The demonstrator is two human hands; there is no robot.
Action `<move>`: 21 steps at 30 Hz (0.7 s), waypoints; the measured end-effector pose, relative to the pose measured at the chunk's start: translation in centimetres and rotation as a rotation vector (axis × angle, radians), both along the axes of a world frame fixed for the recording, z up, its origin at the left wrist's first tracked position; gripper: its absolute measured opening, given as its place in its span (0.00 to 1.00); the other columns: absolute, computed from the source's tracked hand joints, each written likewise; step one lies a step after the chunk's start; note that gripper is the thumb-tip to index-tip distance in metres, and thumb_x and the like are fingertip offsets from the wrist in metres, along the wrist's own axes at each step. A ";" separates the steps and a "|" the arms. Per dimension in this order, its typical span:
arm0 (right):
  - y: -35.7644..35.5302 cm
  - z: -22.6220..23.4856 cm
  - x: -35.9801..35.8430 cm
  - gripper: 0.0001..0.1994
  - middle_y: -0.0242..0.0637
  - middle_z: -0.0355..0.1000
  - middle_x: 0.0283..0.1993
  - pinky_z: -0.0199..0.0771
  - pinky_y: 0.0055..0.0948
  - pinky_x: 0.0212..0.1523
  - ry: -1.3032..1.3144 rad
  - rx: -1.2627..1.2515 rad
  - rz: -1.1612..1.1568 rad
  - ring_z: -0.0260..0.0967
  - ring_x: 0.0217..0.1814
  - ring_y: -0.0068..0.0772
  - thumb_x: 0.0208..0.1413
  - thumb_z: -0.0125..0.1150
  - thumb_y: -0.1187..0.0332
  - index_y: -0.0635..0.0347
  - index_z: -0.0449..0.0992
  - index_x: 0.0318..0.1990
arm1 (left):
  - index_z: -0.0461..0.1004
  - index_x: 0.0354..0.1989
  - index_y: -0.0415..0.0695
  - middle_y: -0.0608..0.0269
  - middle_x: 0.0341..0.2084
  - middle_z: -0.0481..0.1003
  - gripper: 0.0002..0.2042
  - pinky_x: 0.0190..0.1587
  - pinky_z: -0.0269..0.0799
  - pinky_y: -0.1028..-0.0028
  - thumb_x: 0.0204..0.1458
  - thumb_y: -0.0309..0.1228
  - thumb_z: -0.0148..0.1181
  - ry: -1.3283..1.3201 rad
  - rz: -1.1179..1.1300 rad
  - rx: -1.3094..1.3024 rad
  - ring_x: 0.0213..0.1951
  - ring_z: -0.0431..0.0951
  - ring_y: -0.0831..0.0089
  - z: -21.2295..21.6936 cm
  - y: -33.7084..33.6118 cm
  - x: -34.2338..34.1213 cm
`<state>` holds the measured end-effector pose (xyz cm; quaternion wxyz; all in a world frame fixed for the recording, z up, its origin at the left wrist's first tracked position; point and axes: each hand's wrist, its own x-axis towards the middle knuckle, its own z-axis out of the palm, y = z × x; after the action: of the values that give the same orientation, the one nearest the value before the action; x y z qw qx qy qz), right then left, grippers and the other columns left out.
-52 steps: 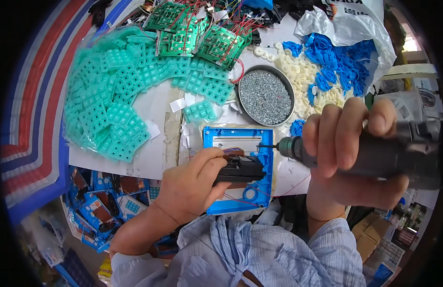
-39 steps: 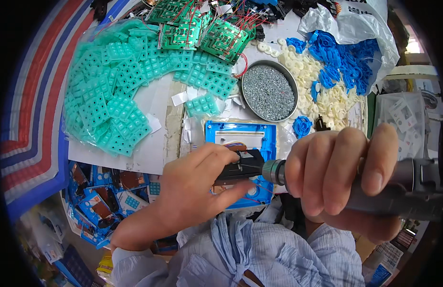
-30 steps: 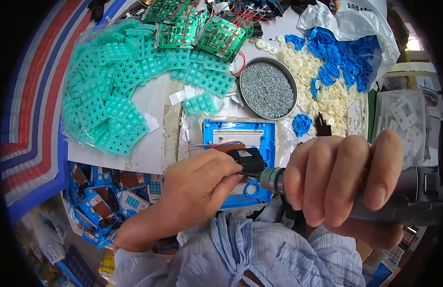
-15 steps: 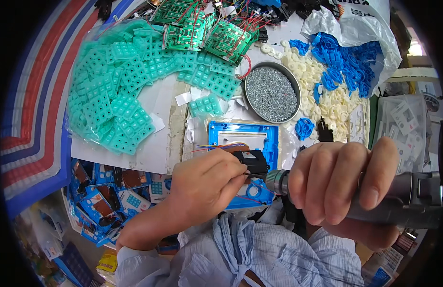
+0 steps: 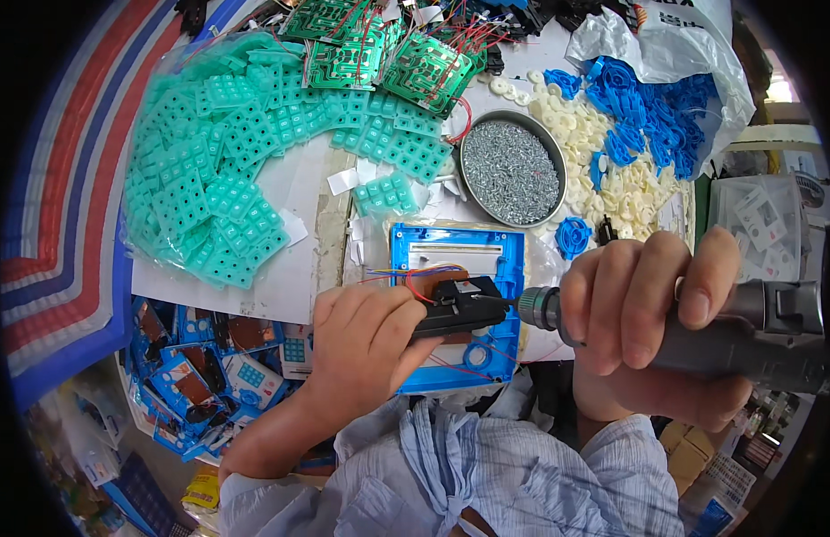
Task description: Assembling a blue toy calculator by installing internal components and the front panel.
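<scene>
My left hand [image 5: 366,336] is closed around a long black plastic part [image 5: 469,313], holding it over an open blue plastic casing [image 5: 513,268]. Red, yellow and blue wires [image 5: 424,271] loop beside this part. In my right hand [image 5: 648,309] is a dark grey power screwdriver [image 5: 746,345], held level and aimed left. Its thin bit [image 5: 513,303] reaches the right end of the black part; whether it sits on a screw is too small to tell. Under the black part, a brown board [image 5: 455,279] shows partly inside the casing.
A round metal bowl [image 5: 521,224] of small screws stands behind the casing. Teal keypads [image 5: 209,161] pile up at left, green circuit boards [image 5: 428,76] at the back. Cream discs [image 5: 576,134] and blue plastic parts [image 5: 643,116] lie at right. Blue assembled units [image 5: 182,385] heap at lower left.
The black part has turned in my left hand and now shows lengthwise, its right end at the bit. My left fingers have shifted left; the screwdriver has moved slightly right and up.
</scene>
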<state>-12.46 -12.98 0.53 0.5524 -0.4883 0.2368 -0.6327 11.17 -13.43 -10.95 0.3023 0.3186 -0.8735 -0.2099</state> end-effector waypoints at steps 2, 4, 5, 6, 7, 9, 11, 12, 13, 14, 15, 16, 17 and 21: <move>0.2 0.3 -0.2 0.23 0.29 0.72 0.32 0.73 0.30 0.35 0.015 -0.001 -0.011 0.70 0.28 0.24 0.57 0.70 0.46 0.48 0.67 0.47 | 0.72 0.49 0.48 0.65 0.42 0.76 0.29 0.46 0.60 0.60 0.36 0.35 0.78 0.002 -0.039 0.021 0.42 0.74 0.61 0.5 -0.6 -0.3; 0.3 0.5 -0.2 0.23 0.29 0.72 0.32 0.73 0.31 0.35 0.015 0.005 -0.012 0.70 0.28 0.25 0.57 0.70 0.46 0.48 0.67 0.47 | 0.73 0.49 0.49 0.66 0.41 0.76 0.28 0.46 0.60 0.60 0.37 0.36 0.78 0.000 -0.054 0.041 0.42 0.75 0.62 0.5 -0.8 -0.4; 0.2 0.3 -0.1 0.23 0.29 0.72 0.32 0.73 0.31 0.36 0.010 0.010 -0.005 0.70 0.28 0.25 0.57 0.70 0.45 0.48 0.67 0.47 | 0.73 0.49 0.49 0.66 0.41 0.76 0.28 0.46 0.59 0.61 0.37 0.36 0.78 -0.002 -0.050 0.050 0.41 0.75 0.63 0.3 -0.8 -0.3; 0.0 0.2 0.0 0.23 0.29 0.72 0.33 0.73 0.31 0.36 0.006 0.014 0.003 0.70 0.28 0.25 0.57 0.70 0.45 0.48 0.67 0.47 | 0.74 0.50 0.49 0.66 0.40 0.76 0.29 0.47 0.59 0.61 0.37 0.36 0.78 -0.005 -0.046 0.059 0.41 0.75 0.63 0.1 -0.8 -0.2; 0.0 0.2 0.0 0.24 0.29 0.72 0.33 0.73 0.32 0.36 0.011 0.021 -0.003 0.70 0.28 0.25 0.57 0.70 0.45 0.48 0.67 0.47 | 0.74 0.50 0.49 0.66 0.40 0.76 0.28 0.46 0.59 0.61 0.37 0.36 0.78 -0.001 -0.053 0.061 0.41 0.75 0.64 0.1 -0.9 -0.4; 0.0 0.2 0.0 0.24 0.29 0.72 0.33 0.73 0.32 0.36 0.023 0.035 -0.005 0.70 0.28 0.26 0.57 0.70 0.45 0.48 0.67 0.47 | 0.74 0.50 0.49 0.66 0.40 0.76 0.28 0.46 0.58 0.61 0.37 0.37 0.78 0.006 -0.068 0.064 0.41 0.75 0.64 0.2 -1.2 -0.5; -0.3 0.0 0.2 0.24 0.29 0.71 0.33 0.72 0.32 0.36 0.038 0.041 0.014 0.70 0.28 0.26 0.57 0.70 0.44 0.48 0.67 0.48 | 0.75 0.50 0.48 0.65 0.41 0.75 0.27 0.48 0.59 0.61 0.39 0.37 0.77 -0.003 -0.085 0.079 0.40 0.75 0.66 0.5 -1.3 -0.5; -0.4 -0.1 0.2 0.25 0.29 0.71 0.34 0.72 0.32 0.36 0.050 0.040 0.022 0.70 0.28 0.26 0.57 0.70 0.44 0.48 0.67 0.48 | 0.75 0.50 0.48 0.65 0.42 0.74 0.27 0.49 0.60 0.61 0.40 0.37 0.76 -0.006 -0.096 0.086 0.39 0.75 0.67 0.6 -1.4 -0.5; -0.6 -0.3 0.3 0.25 0.29 0.71 0.34 0.72 0.33 0.36 0.068 0.031 0.036 0.70 0.28 0.26 0.57 0.70 0.44 0.48 0.67 0.48 | 0.75 0.50 0.48 0.65 0.41 0.74 0.27 0.49 0.60 0.61 0.40 0.37 0.76 -0.010 -0.091 0.086 0.39 0.75 0.67 0.5 -1.4 -0.3; -0.7 -0.5 0.5 0.25 0.29 0.71 0.34 0.72 0.33 0.36 0.067 0.026 0.041 0.70 0.28 0.26 0.57 0.70 0.44 0.49 0.66 0.48 | 0.75 0.50 0.48 0.65 0.41 0.74 0.27 0.49 0.60 0.61 0.40 0.37 0.76 -0.014 -0.088 0.087 0.39 0.75 0.67 0.4 -1.4 -0.2; -0.9 -0.7 0.8 0.25 0.29 0.71 0.34 0.72 0.33 0.35 0.067 0.020 0.045 0.70 0.28 0.26 0.57 0.70 0.44 0.49 0.66 0.47 | 0.75 0.50 0.48 0.65 0.41 0.74 0.27 0.50 0.60 0.61 0.40 0.37 0.76 -0.018 -0.086 0.086 0.39 0.75 0.67 0.3 -1.4 -0.2; -0.8 -0.8 1.2 0.25 0.29 0.71 0.34 0.72 0.32 0.35 0.054 0.019 0.034 0.70 0.28 0.26 0.57 0.71 0.45 0.49 0.66 0.47 | 0.75 0.50 0.48 0.65 0.41 0.73 0.26 0.50 0.60 0.61 0.41 0.37 0.76 -0.016 -0.090 0.089 0.39 0.75 0.67 0.4 -1.4 -0.3; -0.8 -0.8 1.1 0.25 0.29 0.71 0.34 0.72 0.32 0.35 0.074 0.005 0.038 0.71 0.28 0.26 0.56 0.71 0.46 0.49 0.66 0.47 | 0.75 0.50 0.48 0.65 0.41 0.73 0.26 0.50 0.60 0.61 0.41 0.38 0.76 -0.013 -0.095 0.092 0.39 0.75 0.67 0.5 -1.5 -0.4; -1.2 -1.8 0.9 0.25 0.29 0.71 0.32 0.74 0.32 0.34 0.175 -0.060 0.081 0.71 0.28 0.26 0.55 0.74 0.49 0.51 0.65 0.46 | 0.75 0.50 0.47 0.66 0.40 0.73 0.25 0.50 0.60 0.61 0.43 0.39 0.75 -0.025 -0.086 0.097 0.39 0.75 0.67 0.3 -1.5 -0.1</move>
<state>-11.58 -14.17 -1.22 0.5399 -0.5674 0.2451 -0.5714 11.04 -14.93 -10.69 0.2661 0.2978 -0.8790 -0.2606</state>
